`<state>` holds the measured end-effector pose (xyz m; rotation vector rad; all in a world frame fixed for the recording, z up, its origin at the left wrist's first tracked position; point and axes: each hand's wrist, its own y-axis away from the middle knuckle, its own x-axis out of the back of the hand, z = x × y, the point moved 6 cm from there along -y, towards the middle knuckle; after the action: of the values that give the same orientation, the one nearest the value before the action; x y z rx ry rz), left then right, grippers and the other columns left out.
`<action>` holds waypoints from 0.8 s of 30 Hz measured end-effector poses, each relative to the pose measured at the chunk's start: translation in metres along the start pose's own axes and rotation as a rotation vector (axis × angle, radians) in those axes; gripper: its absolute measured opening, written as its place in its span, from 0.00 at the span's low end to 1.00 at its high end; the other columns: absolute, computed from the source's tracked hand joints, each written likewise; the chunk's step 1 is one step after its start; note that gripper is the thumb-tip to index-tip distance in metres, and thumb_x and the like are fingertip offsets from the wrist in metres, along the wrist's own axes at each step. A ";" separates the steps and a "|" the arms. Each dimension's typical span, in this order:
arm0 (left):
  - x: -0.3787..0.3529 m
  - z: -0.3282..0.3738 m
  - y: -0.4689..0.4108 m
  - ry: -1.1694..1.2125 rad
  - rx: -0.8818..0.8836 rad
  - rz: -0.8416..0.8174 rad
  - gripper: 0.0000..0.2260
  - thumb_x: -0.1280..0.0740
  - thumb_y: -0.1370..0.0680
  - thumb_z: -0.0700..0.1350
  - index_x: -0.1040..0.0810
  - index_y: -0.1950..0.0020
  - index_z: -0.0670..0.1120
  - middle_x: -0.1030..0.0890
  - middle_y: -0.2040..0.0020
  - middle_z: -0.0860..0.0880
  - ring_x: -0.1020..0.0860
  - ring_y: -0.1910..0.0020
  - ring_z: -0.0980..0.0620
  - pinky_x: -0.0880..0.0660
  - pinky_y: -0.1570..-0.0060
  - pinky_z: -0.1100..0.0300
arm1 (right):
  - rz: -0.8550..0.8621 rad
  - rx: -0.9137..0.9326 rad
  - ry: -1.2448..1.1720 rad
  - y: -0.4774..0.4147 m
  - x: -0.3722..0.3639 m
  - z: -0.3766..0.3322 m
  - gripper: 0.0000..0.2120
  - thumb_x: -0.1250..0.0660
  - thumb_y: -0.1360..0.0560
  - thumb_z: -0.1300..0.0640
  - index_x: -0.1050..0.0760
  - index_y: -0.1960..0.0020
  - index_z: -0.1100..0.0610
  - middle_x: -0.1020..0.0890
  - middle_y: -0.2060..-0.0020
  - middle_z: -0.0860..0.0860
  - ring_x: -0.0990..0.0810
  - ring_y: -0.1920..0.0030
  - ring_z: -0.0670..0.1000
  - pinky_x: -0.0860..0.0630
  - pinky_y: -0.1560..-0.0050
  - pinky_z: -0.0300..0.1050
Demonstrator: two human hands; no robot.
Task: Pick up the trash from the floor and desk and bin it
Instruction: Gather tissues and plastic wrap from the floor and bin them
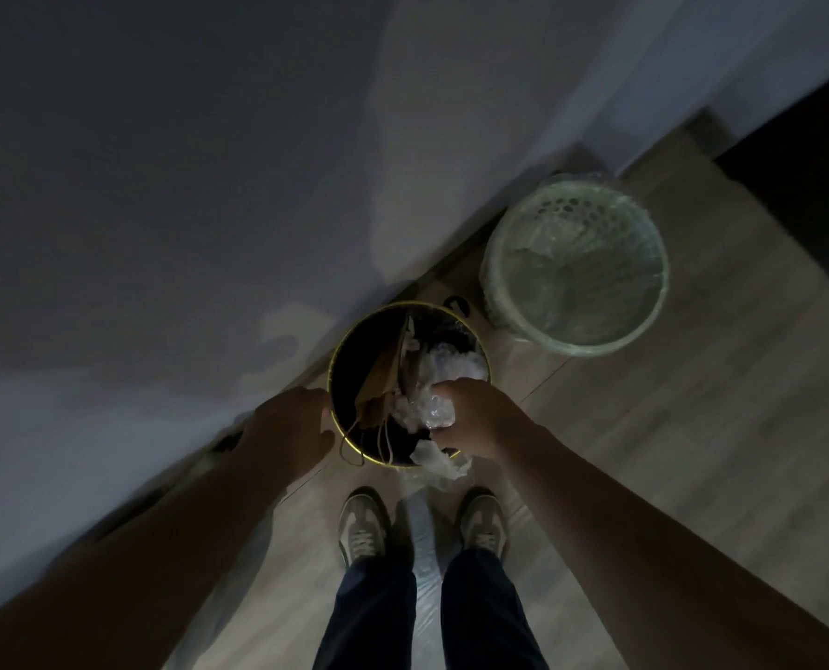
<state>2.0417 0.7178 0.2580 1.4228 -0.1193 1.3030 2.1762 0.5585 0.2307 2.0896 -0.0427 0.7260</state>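
Note:
A dark round bin with a gold rim [354,326] stands on the wooden floor by the wall, just ahead of my feet. Inside it are a brown paper bag [381,374] with cord handles and crumpled clear plastic [427,408]. My right hand [470,418] is over the bin's near right side, fingers closed on the clear plastic, with a white crumpled piece [444,464] hanging over the rim under it. My left hand [289,430] rests on the bin's left outer edge, fingers spread.
A pale green mesh basket [499,263] lined with a clear bag stands to the right of the bin. A white wall runs along the left. A dark piece of furniture [804,181] is at far right. A plastic sheet [424,539] lies between my shoes.

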 end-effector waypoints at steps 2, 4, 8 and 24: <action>0.000 0.003 0.002 -0.018 -0.007 -0.009 0.15 0.32 0.24 0.48 0.25 0.39 0.45 0.23 0.43 0.47 0.24 0.43 0.50 0.29 0.44 0.59 | 0.026 0.019 0.020 0.004 0.003 -0.001 0.29 0.31 0.27 0.54 0.34 0.28 0.52 0.26 0.35 0.52 0.28 0.35 0.53 0.28 0.39 0.45; 0.001 0.006 0.005 -0.028 -0.010 -0.025 0.15 0.32 0.25 0.49 0.25 0.40 0.46 0.22 0.44 0.48 0.24 0.45 0.50 0.27 0.44 0.57 | 0.043 0.033 0.052 0.009 0.006 -0.002 0.28 0.31 0.27 0.54 0.34 0.28 0.53 0.26 0.35 0.52 0.28 0.34 0.52 0.29 0.38 0.45; 0.007 0.015 0.015 -0.048 -0.016 -0.055 0.14 0.33 0.25 0.49 0.26 0.41 0.48 0.23 0.44 0.50 0.23 0.46 0.51 0.26 0.45 0.56 | 0.068 0.038 0.105 0.027 0.013 -0.005 0.21 0.33 0.26 0.53 0.29 0.34 0.55 0.24 0.39 0.53 0.26 0.38 0.53 0.28 0.40 0.47; 0.199 0.106 0.156 -0.194 -0.198 0.090 0.15 0.42 0.22 0.49 0.29 0.37 0.46 0.26 0.43 0.45 0.24 0.45 0.45 0.28 0.47 0.56 | 0.353 0.105 0.103 0.217 0.149 -0.101 0.13 0.31 0.30 0.54 0.24 0.46 0.52 0.22 0.56 0.46 0.22 0.47 0.50 0.37 0.56 0.37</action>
<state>2.0741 0.6974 0.5297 1.3827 -0.4354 1.1875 2.1878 0.5414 0.5117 2.1660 -0.3291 1.0666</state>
